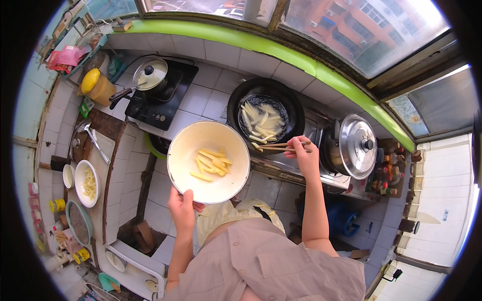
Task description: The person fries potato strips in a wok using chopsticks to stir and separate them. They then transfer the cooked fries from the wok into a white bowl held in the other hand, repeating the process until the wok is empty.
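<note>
My left hand [184,205] grips the near rim of a cream enamel bowl [188,150], thumb on the edge. Several potato strips [214,163] lie in the middle of that bowl. In my right hand [303,152] is a pair of wooden chopsticks [276,146], pointing left over the near rim of a black wok [295,103]. A potato strip [257,146] is at the chopstick tips. Bubbling oil fills the wok's bottom, with many pale fries [267,118] floating in it. The bowl is to the left of the wok, held in front of my body.
Right of the wok stands a lidded steel pot [357,146] on the gas stove [293,175]. An induction cooker [150,113] with a lidded saucepan [150,75] is at left. The left counter bears a white bowl of potato strips [87,184] and a ladle [96,141]. Sauce bottles [391,169] stand far right.
</note>
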Demonstrator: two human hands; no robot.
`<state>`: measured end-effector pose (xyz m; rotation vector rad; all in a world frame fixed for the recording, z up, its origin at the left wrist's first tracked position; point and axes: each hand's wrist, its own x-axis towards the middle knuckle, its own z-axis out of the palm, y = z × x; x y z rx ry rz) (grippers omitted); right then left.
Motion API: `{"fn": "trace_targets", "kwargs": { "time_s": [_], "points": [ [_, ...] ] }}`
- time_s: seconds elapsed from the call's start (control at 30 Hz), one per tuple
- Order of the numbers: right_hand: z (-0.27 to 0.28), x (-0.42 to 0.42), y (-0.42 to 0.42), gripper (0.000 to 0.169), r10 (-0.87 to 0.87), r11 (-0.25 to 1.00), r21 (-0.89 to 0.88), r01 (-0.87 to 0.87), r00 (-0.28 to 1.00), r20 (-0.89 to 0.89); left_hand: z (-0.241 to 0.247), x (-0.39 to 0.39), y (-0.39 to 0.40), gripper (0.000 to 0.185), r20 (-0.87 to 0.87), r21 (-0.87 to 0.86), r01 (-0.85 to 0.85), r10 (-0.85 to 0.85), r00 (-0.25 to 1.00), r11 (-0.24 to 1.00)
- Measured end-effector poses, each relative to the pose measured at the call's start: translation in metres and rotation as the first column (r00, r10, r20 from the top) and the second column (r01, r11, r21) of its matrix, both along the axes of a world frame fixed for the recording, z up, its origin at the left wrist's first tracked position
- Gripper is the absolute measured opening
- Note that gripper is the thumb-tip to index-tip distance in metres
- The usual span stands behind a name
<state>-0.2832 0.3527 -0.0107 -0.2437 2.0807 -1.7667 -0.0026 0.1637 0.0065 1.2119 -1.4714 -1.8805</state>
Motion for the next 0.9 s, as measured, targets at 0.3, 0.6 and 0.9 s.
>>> {"fn": "trace_targets", "kwargs": {
  "time_s": [0.3,0.6,0.9],
  "points": [
    [0.084,0.032,0.009,0.026,-0.017,0.970,-0.242,-0.010,0.994,-0.109,-0.004,-0.014,0.005,0.031,-0.016,0.026,0.058,-0.058,0.998,0.998],
    [0.059,0.057,-0.027,0.024,0.289,0.938,-0.203,-0.281,0.957,0.008,-0.002,-0.019,0.008,0.034,-0.022,0.041,0.107,-0.106,0.994,0.993],
    [0.058,0.007,-0.013,0.026,-0.131,0.956,-0.285,0.072,0.973,-0.192,-0.006,-0.012,0.004,0.033,-0.024,0.038,0.030,-0.030,0.999,0.999]
  ]
}}
